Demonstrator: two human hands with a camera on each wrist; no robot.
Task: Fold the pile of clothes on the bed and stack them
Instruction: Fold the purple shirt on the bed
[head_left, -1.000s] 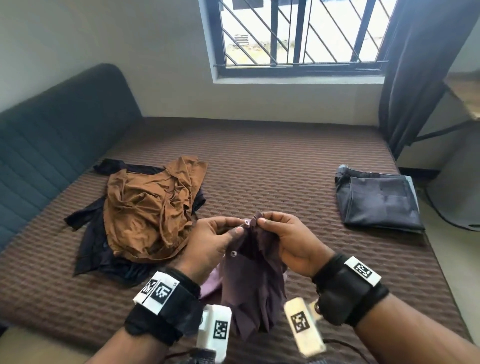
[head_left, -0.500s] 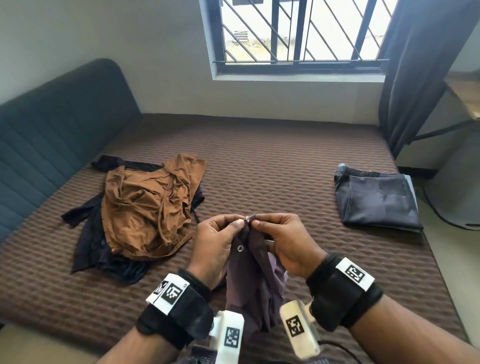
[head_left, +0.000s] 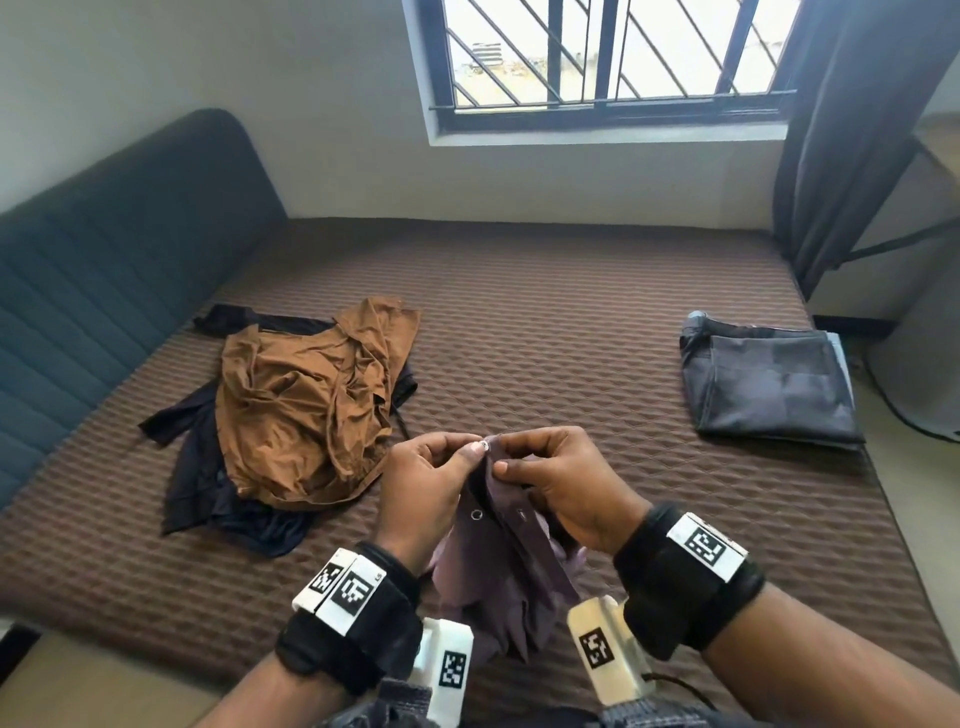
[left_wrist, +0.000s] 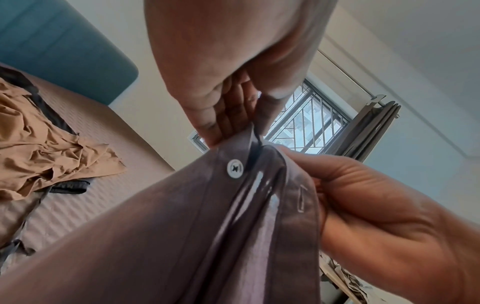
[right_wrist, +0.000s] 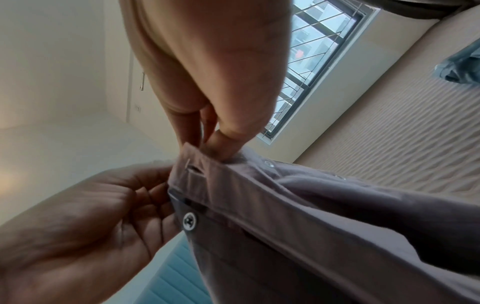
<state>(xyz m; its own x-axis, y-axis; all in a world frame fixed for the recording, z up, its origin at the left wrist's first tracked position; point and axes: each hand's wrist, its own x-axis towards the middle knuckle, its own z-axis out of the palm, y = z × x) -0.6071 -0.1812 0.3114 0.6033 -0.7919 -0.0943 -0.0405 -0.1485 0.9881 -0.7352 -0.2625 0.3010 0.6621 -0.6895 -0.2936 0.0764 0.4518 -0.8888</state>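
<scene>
You held the purple shirt (head_left: 511, 551) up over the near edge of the bed (head_left: 545, 322), both hands meeting at its top. Your left hand (head_left: 423, 496) pinched the placket edge that carried the white buttons (left_wrist: 235, 169), and your right hand (head_left: 569, 486) pinched the matching band with the buttonholes (left_wrist: 301, 198), thumb and fingertips tight on the cloth. The shirt was a smooth, thin woven fabric in dusky mauve, its stitched placket running as a flat strip; its long axis hung downward from your fingers toward you, the lower part bunched in loose folds between your wrists. The bed cover was brown with a quilted diamond pattern. Toward its left side lay a crumpled rust-brown garment (head_left: 306, 400) on top of a dark garment (head_left: 202, 467). Near the right edge sat folded grey trousers (head_left: 769, 387), flat and rectangular.
</scene>
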